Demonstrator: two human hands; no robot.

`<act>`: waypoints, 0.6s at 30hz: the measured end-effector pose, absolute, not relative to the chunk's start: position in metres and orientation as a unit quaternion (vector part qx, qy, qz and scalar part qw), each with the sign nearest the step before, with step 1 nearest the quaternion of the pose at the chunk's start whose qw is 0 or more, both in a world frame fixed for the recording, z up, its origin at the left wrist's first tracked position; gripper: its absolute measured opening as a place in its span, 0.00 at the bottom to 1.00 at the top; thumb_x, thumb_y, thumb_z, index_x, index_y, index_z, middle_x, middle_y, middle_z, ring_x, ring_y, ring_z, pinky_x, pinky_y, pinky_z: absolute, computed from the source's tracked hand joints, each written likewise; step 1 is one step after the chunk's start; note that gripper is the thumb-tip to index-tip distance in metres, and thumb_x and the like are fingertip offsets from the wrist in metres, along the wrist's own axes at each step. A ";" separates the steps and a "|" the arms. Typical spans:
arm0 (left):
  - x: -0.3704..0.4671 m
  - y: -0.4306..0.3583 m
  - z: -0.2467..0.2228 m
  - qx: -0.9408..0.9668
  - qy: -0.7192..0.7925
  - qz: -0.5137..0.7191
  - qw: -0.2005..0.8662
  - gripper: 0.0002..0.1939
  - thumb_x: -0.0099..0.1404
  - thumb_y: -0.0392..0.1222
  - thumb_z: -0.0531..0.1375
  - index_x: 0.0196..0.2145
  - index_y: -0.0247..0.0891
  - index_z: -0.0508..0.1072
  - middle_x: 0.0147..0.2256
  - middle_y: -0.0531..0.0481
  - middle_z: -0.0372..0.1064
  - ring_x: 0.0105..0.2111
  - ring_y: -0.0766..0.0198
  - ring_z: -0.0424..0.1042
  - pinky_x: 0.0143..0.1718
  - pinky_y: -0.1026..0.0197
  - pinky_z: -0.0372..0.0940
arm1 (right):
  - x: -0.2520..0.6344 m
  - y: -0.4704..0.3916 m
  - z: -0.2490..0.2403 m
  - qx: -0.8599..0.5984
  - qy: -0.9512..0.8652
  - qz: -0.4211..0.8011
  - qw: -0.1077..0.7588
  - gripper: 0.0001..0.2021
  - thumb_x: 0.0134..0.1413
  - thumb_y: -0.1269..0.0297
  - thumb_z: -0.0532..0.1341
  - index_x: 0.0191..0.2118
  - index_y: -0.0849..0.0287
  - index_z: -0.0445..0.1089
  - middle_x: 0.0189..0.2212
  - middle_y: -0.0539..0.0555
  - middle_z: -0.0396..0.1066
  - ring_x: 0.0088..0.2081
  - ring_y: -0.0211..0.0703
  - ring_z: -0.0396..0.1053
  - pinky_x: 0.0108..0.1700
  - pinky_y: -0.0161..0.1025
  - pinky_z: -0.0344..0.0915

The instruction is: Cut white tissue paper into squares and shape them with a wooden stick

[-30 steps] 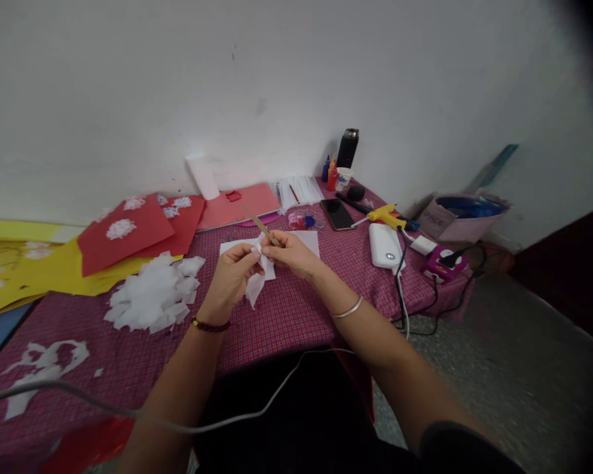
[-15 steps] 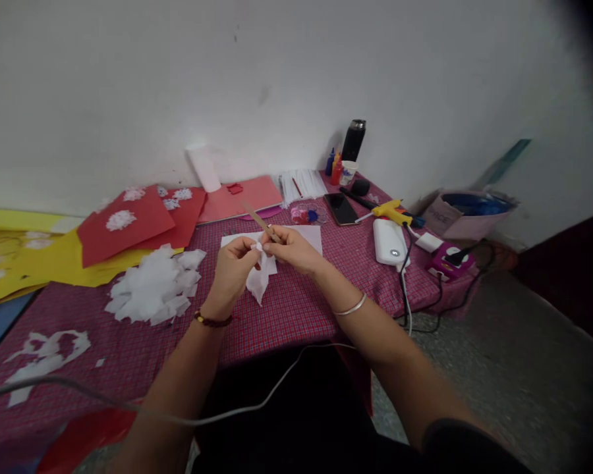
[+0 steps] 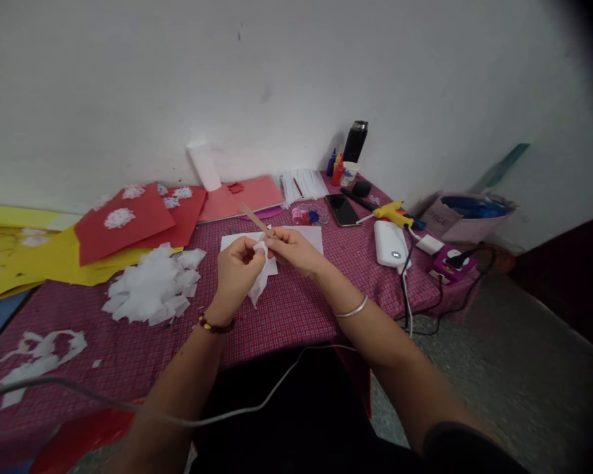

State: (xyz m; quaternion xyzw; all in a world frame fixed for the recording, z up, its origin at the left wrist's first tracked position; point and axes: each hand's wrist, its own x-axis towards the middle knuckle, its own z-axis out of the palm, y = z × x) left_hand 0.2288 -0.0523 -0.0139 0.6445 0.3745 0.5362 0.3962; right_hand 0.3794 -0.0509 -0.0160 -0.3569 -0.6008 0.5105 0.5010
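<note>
Over the front middle of the table, my left hand (image 3: 238, 268) pinches a piece of thin white paper (image 3: 259, 287), which hangs down below the fingers. My right hand (image 3: 296, 249) is closed on a flat wooden stick (image 3: 254, 218) that points up and to the left. Its fingertips also meet the white paper beside my left thumb. The lower end of the stick is hidden by the fingers. Under both hands lie white sheets (image 3: 312, 238). To the left is a pile of cut white tissue paper (image 3: 151, 286).
Red cards (image 3: 128, 227) with paper blossoms lie at the left, near white scraps (image 3: 44, 355). A phone (image 3: 342, 209), yellow glue gun (image 3: 391, 211), power bank (image 3: 391, 243) and corded purple socket box (image 3: 452, 264) are at the right. A white cable (image 3: 247, 409) crosses in front.
The white paper has shifted between my fingertips and more of it shows above my left thumb. Both hands stay close together, and the wooden stick remains in my right hand.
</note>
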 end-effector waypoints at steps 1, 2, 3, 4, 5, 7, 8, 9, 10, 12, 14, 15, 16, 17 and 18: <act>0.228 -0.052 -0.014 0.637 0.373 0.536 0.408 0.04 0.54 0.35 0.61 0.23 0.39 0.71 0.20 0.56 0.64 0.20 0.70 0.59 0.22 0.66 0.53 | 0.379 -0.052 -0.016 -0.351 -0.593 0.524 0.500 0.13 0.57 0.55 0.60 0.28 0.59 0.64 0.18 0.43 0.55 0.18 0.30 0.45 0.20 0.32 0.41; 0.228 -0.053 -0.014 0.630 0.372 0.537 0.420 0.04 0.55 0.35 0.61 0.23 0.38 0.70 0.20 0.56 0.64 0.19 0.70 0.59 0.21 0.66 0.53 | 0.379 -0.052 -0.015 -0.343 -0.586 0.536 0.502 0.13 0.57 0.56 0.60 0.28 0.59 0.64 0.17 0.42 0.55 0.17 0.30 0.44 0.19 0.32 0.40; 0.228 -0.053 -0.014 0.622 0.370 0.538 0.432 0.04 0.55 0.35 0.61 0.24 0.38 0.70 0.20 0.56 0.65 0.19 0.70 0.59 0.21 0.66 0.54 | 0.379 -0.053 -0.014 -0.332 -0.578 0.548 0.504 0.12 0.57 0.57 0.60 0.28 0.60 0.64 0.17 0.42 0.55 0.17 0.29 0.44 0.19 0.32 0.39; 0.228 -0.053 -0.014 0.614 0.367 0.539 0.445 0.04 0.55 0.36 0.62 0.24 0.38 0.70 0.20 0.56 0.65 0.19 0.70 0.59 0.22 0.66 0.54 | 0.378 -0.054 -0.013 -0.321 -0.571 0.558 0.509 0.11 0.57 0.58 0.60 0.28 0.60 0.64 0.17 0.43 0.57 0.16 0.29 0.44 0.19 0.32 0.39; 0.229 -0.053 -0.013 0.606 0.363 0.542 0.456 0.04 0.55 0.36 0.62 0.24 0.38 0.70 0.21 0.56 0.66 0.19 0.70 0.60 0.22 0.66 0.55 | 0.378 -0.055 -0.012 -0.311 -0.565 0.567 0.512 0.10 0.56 0.60 0.60 0.29 0.60 0.64 0.18 0.43 0.58 0.16 0.28 0.45 0.18 0.31 0.39; 0.229 -0.054 -0.012 0.596 0.358 0.547 0.466 0.03 0.55 0.36 0.62 0.25 0.38 0.70 0.21 0.56 0.66 0.20 0.70 0.61 0.23 0.66 0.56 | 0.378 -0.056 -0.010 -0.296 -0.554 0.580 0.519 0.07 0.54 0.63 0.60 0.30 0.60 0.64 0.19 0.44 0.62 0.16 0.28 0.45 0.18 0.31 0.40; 0.229 -0.054 -0.012 0.595 0.358 0.550 0.465 0.03 0.55 0.36 0.61 0.25 0.38 0.70 0.21 0.55 0.67 0.20 0.70 0.61 0.23 0.66 0.56 | 0.378 -0.056 -0.009 -0.293 -0.549 0.584 0.522 0.06 0.52 0.64 0.61 0.31 0.60 0.65 0.20 0.44 0.63 0.16 0.28 0.46 0.18 0.31 0.40; 0.229 -0.055 -0.011 0.596 0.360 0.550 0.460 0.03 0.55 0.36 0.61 0.25 0.38 0.70 0.21 0.55 0.67 0.20 0.70 0.61 0.23 0.66 0.56 | 0.378 -0.056 -0.009 -0.291 -0.545 0.586 0.524 0.06 0.51 0.64 0.62 0.32 0.60 0.65 0.20 0.44 0.63 0.16 0.28 0.46 0.18 0.31 0.40; 0.229 -0.055 -0.010 0.600 0.364 0.551 0.453 0.03 0.54 0.35 0.61 0.24 0.38 0.70 0.21 0.55 0.66 0.20 0.70 0.61 0.23 0.66 0.56 | 0.378 -0.056 -0.009 -0.290 -0.543 0.588 0.525 0.06 0.51 0.64 0.62 0.32 0.60 0.65 0.20 0.44 0.63 0.16 0.28 0.46 0.18 0.31 0.40; 0.229 -0.056 -0.008 0.610 0.370 0.549 0.434 0.04 0.54 0.35 0.61 0.24 0.38 0.69 0.20 0.56 0.65 0.20 0.70 0.60 0.22 0.66 0.55 | 0.379 -0.056 -0.009 -0.294 -0.538 0.588 0.527 0.08 0.50 0.63 0.63 0.32 0.60 0.65 0.19 0.43 0.62 0.16 0.28 0.46 0.18 0.31 0.40; 0.229 -0.057 -0.008 0.624 0.372 0.549 0.414 0.04 0.54 0.35 0.61 0.23 0.38 0.70 0.20 0.56 0.64 0.20 0.70 0.59 0.22 0.66 0.54 | 0.379 -0.056 -0.009 -0.298 -0.539 0.585 0.527 0.09 0.50 0.61 0.65 0.32 0.60 0.66 0.19 0.43 0.61 0.16 0.28 0.46 0.18 0.31 0.40; 0.229 -0.058 -0.008 0.631 0.373 0.547 0.403 0.04 0.53 0.34 0.62 0.23 0.38 0.70 0.20 0.56 0.64 0.20 0.70 0.59 0.22 0.66 0.54 | 0.379 -0.056 -0.009 -0.299 -0.542 0.583 0.527 0.10 0.49 0.60 0.65 0.31 0.60 0.66 0.19 0.43 0.61 0.16 0.27 0.46 0.18 0.31 0.40; 0.229 -0.058 -0.008 0.638 0.374 0.546 0.394 0.04 0.53 0.34 0.62 0.23 0.39 0.70 0.20 0.56 0.64 0.21 0.70 0.59 0.23 0.66 0.54 | 0.379 -0.055 -0.009 -0.299 -0.546 0.579 0.526 0.11 0.49 0.59 0.66 0.31 0.60 0.66 0.19 0.43 0.61 0.17 0.27 0.46 0.18 0.31 0.40; 0.229 -0.058 -0.008 0.644 0.375 0.545 0.384 0.04 0.53 0.34 0.62 0.23 0.39 0.70 0.21 0.56 0.64 0.21 0.70 0.60 0.23 0.66 0.55 | 0.379 -0.055 -0.010 -0.299 -0.550 0.576 0.526 0.12 0.48 0.58 0.66 0.31 0.60 0.65 0.19 0.42 0.61 0.17 0.27 0.46 0.18 0.31 0.40; 0.229 -0.058 -0.008 0.649 0.377 0.545 0.374 0.04 0.53 0.33 0.61 0.23 0.39 0.70 0.21 0.56 0.64 0.22 0.69 0.60 0.23 0.66 0.55 | 0.379 -0.055 -0.010 -0.300 -0.554 0.572 0.525 0.12 0.48 0.58 0.66 0.31 0.60 0.65 0.19 0.42 0.60 0.17 0.28 0.46 0.19 0.31 0.40</act>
